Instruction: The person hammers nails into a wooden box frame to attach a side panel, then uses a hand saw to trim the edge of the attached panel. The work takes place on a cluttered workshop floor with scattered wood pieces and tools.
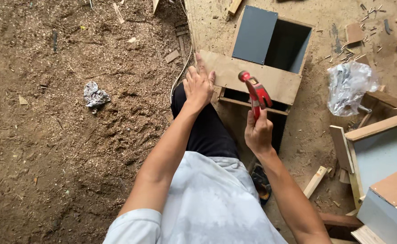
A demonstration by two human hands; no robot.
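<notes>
My left hand [198, 83] lies flat, fingers spread, on the left end of a brown board [275, 79] that rests across the near side of an open wooden box [293, 43]. The box has grey inner walls and a dark hollow. My right hand [258, 131] grips the handle of a red hammer [255, 90], whose head is raised just over the board's near edge. My knee in dark trousers [207, 131] sits between my arms, below the board.
The ground is covered in sawdust and wood chips. A crumpled scrap [94, 95] lies to the left. A clear plastic bag [350, 86] with small parts sits to the right, near other wooden boxes [379, 153] and offcuts [315, 181]. A thin cable [180, 74] runs past the board's left end.
</notes>
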